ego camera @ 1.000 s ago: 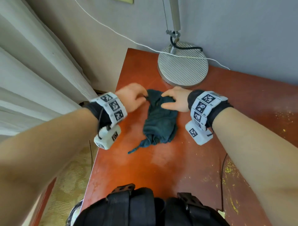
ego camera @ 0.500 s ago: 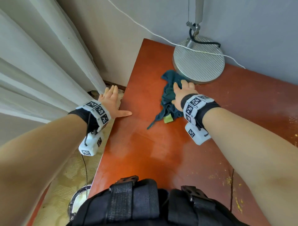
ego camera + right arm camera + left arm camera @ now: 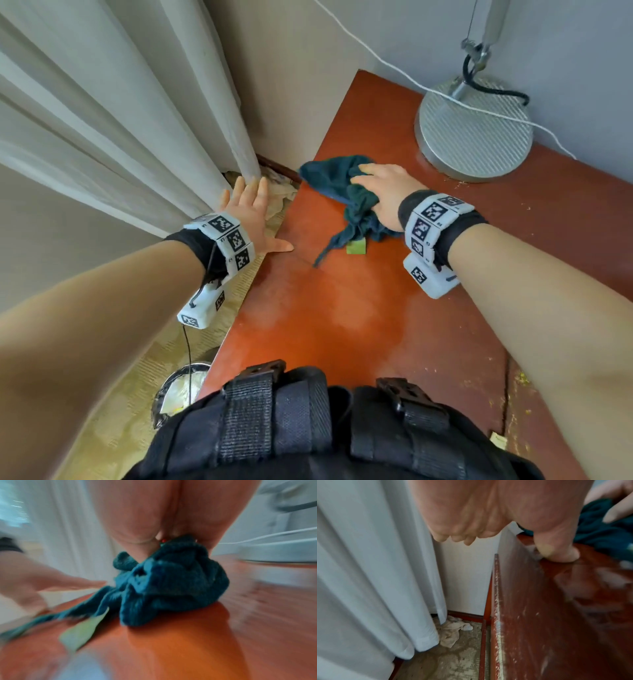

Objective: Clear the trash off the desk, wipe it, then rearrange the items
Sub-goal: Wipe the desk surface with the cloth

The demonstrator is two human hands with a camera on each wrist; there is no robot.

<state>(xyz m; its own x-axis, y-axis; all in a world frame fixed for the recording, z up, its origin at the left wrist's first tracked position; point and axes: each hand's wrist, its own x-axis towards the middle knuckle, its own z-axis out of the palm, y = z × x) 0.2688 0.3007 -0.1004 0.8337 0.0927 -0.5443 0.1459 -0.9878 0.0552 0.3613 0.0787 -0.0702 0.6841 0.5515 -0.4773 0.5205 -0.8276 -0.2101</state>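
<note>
A dark teal cloth (image 3: 337, 178) lies bunched on the red-brown desk (image 3: 342, 315), its far end at the desk's left edge. My right hand (image 3: 383, 192) presses flat on the cloth, fingers laid straight over it; the blurred right wrist view shows the cloth (image 3: 171, 581) crumpled under the palm. A small green tag (image 3: 356, 247) sticks out from the cloth's near end. My left hand (image 3: 246, 205) is open beside the desk's left edge, its fingers over the gap by the curtain. Its thumb (image 3: 556, 553) rests on the desk top.
A round metal lamp base (image 3: 474, 133) stands at the back of the desk, with a white cable (image 3: 376, 58) across it. Yellow crumbs (image 3: 513, 380) dot the desk's right side. A curtain (image 3: 120, 120) hangs at left, a crumpled rag (image 3: 452, 632) lies on the floor, and a bin (image 3: 178, 387) stands below.
My left hand let go of the cloth and moved to the desk's left edge. My right hand has slid the cloth from beside the lamp base leftward to that edge.
</note>
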